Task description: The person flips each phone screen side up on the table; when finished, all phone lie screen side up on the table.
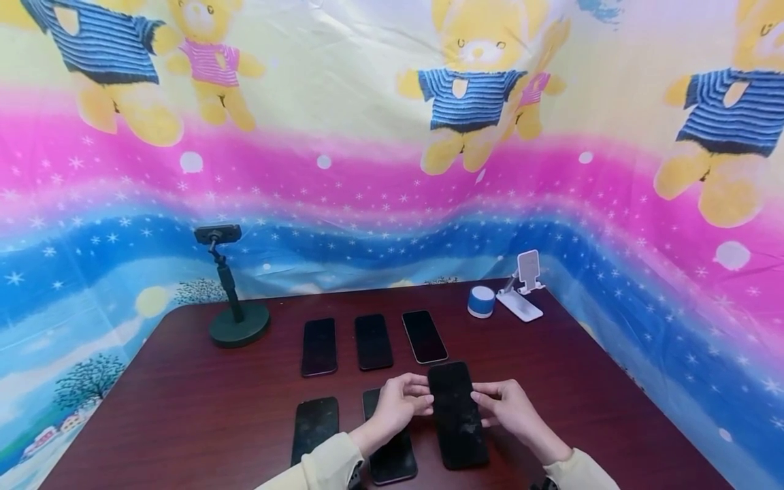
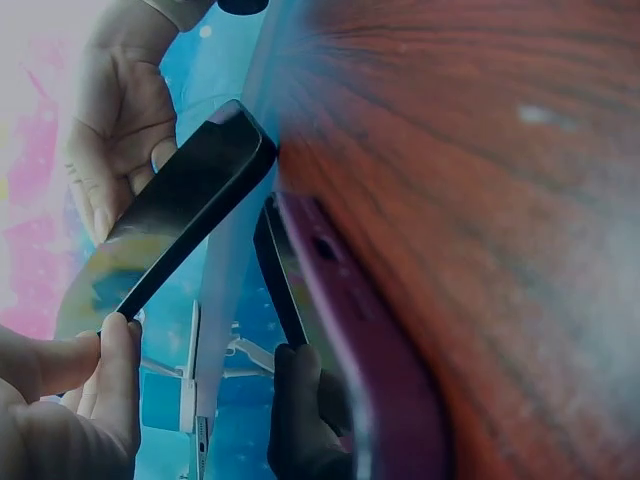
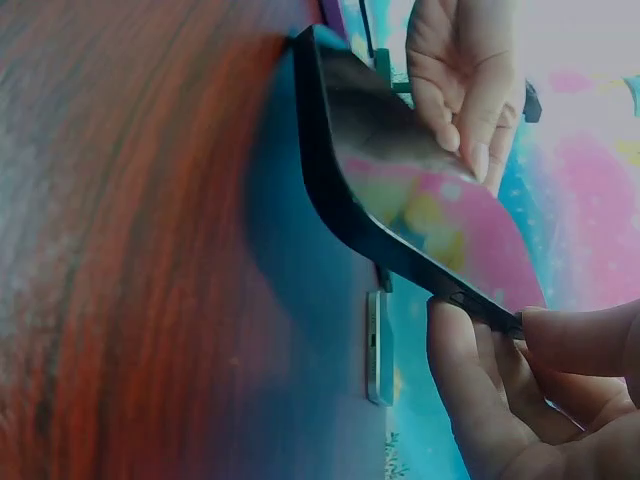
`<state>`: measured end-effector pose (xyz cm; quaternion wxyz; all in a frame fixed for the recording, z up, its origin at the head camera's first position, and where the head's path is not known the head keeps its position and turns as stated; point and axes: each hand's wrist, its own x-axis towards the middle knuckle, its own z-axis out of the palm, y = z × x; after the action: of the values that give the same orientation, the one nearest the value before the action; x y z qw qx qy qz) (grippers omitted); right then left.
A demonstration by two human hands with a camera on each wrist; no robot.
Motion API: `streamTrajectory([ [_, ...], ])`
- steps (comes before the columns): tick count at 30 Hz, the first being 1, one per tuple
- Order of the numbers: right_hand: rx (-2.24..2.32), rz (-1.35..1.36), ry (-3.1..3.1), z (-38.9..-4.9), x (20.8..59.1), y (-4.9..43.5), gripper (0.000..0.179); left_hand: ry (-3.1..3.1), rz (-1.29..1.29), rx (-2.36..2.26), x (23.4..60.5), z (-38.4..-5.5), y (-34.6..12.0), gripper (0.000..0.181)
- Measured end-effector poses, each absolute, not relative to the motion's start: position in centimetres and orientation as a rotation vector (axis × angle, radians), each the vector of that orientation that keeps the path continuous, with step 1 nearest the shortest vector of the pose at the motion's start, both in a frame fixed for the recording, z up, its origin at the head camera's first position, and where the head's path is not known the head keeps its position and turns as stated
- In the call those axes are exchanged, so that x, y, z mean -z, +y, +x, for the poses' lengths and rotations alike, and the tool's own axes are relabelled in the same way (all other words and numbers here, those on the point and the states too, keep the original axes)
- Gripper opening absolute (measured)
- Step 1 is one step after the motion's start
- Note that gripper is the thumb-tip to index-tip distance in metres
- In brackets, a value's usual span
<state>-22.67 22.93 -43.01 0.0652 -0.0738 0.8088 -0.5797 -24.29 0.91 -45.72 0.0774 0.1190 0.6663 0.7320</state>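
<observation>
A black smartphone (image 1: 458, 425) is held between both hands, raised and tilted over the table. My left hand (image 1: 398, 406) pinches its left long edge, thumb on the edge. From the other side my right hand (image 1: 510, 410) pinches the right edge. Both wrist views show the glossy phone screen (image 3: 430, 200) with a bright reflection, its lower end close above the wood. Below my left hand lies another phone (image 1: 395, 457), partly hidden by the hand and wrist. A phone (image 1: 315, 425) to its left is partly covered by the sleeve.
Three phones lie in a row farther back: left (image 1: 319, 347), middle (image 1: 373, 341) and right (image 1: 425, 337). A dark round-based phone stand (image 1: 239, 324) stands at the back left. A blue-and-white cylinder (image 1: 481, 302) and a white folding stand (image 1: 520, 305) are at the back right.
</observation>
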Motion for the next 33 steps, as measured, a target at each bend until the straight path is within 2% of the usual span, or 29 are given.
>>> streamTrajectory([
  [11, 1.75, -0.096, 2.328, -23.8, 44.2, 23.0, 0.039, 2.153, 0.371, -2.093, 46.2, -24.8, 0.9, 0.027],
  [19, 1.744, -0.02, 2.318, -24.6, 45.3, 22.8, 0.034, 2.182, 0.35, -1.993, 46.5, -25.0, 0.7, 0.028],
  [33, 1.56, 0.081, 2.493, -25.8, 45.8, 22.7, 0.028, 2.221, 0.376, -1.758, 45.8, -24.9, 0.8, 0.054],
])
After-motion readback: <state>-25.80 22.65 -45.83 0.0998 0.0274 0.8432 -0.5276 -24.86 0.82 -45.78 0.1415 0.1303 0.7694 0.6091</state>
